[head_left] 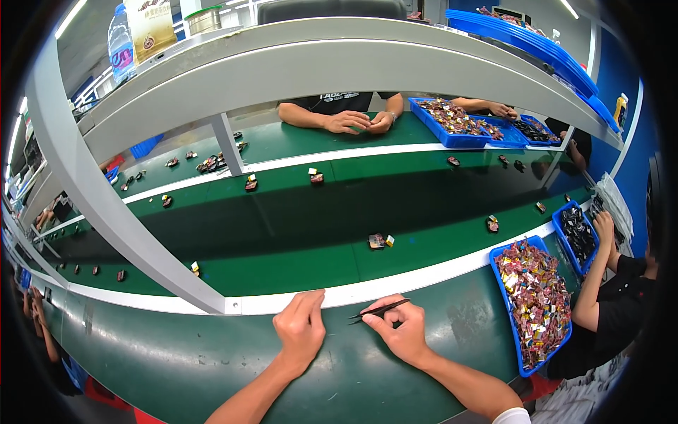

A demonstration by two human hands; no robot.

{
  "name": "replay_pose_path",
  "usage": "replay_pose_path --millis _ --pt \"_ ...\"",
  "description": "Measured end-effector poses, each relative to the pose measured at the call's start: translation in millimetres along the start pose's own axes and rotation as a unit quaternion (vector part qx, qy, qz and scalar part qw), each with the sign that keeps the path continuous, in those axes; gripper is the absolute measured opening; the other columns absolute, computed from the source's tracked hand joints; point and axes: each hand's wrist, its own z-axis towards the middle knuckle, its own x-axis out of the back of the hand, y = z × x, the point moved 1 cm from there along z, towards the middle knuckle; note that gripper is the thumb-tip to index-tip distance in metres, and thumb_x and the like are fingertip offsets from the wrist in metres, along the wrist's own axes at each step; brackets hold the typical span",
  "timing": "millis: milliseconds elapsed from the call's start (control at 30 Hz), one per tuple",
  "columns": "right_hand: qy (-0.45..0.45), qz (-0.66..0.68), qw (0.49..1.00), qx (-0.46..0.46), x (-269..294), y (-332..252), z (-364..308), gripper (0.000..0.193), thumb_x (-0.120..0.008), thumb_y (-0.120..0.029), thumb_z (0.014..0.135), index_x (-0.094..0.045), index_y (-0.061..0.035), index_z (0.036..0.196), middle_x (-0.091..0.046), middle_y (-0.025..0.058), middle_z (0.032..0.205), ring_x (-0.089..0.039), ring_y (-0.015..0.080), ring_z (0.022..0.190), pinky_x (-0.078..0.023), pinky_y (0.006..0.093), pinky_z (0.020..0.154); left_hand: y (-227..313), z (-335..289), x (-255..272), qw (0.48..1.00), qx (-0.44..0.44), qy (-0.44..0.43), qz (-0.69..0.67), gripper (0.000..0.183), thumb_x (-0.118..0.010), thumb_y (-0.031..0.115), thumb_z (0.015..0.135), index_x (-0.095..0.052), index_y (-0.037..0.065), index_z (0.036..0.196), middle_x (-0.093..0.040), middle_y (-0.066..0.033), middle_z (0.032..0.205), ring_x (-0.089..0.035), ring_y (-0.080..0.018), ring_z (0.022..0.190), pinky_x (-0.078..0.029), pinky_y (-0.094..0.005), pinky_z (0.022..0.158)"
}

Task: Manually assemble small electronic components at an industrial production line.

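My left hand (299,331) rests on the green worktable (212,353) by the white rail (360,288), its fingers curled together; nothing shows between them. To its right, my right hand (402,333) is closed around dark tweezers (385,309), whose tips point left toward the left hand, apart from it. Beyond the rail, a small dark part with a yellow-and-white tab (376,242) lies on the green conveyor belt (311,272). Another such part (492,225) lies farther right on the belt.
A blue tray (524,367) heaped with small reddish pieces stands at right, beside a blue tray of black parts (578,233) and a co-worker's arm (593,283). A white post (127,191) rises at left; a grey shelf (353,60) spans above. Across the belt are another person's hands (360,121).
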Motion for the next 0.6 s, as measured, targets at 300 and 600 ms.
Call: replay_pose_path --millis 300,600 --pt "0.010 0.001 1.000 0.007 0 2 1 0.012 -0.078 -0.004 0.083 -0.071 -0.0011 0.092 -0.043 -0.0064 0.051 -0.032 -0.0001 0.045 -0.024 0.0214 0.045 -22 15 4 0.898 0.351 -0.032 -0.263 0.020 -0.063 0.012 0.097 -0.067 -0.005 0.108 -0.070 -0.0078 0.084 -0.060 -0.0076 0.061 -0.041 -0.0232 0.045" --pt "0.009 -0.003 1.000 -0.014 4 7 -2 0.013 -0.079 -0.004 0.082 -0.071 -0.0022 0.093 -0.048 -0.0055 0.053 -0.033 0.0007 0.045 -0.025 0.0217 0.044 -37 117 -98 0.918 0.230 -0.271 -0.177 0.025 -0.067 0.017 0.093 -0.072 0.001 0.111 -0.070 -0.0079 0.077 -0.063 -0.0113 0.063 -0.048 -0.0250 0.049"
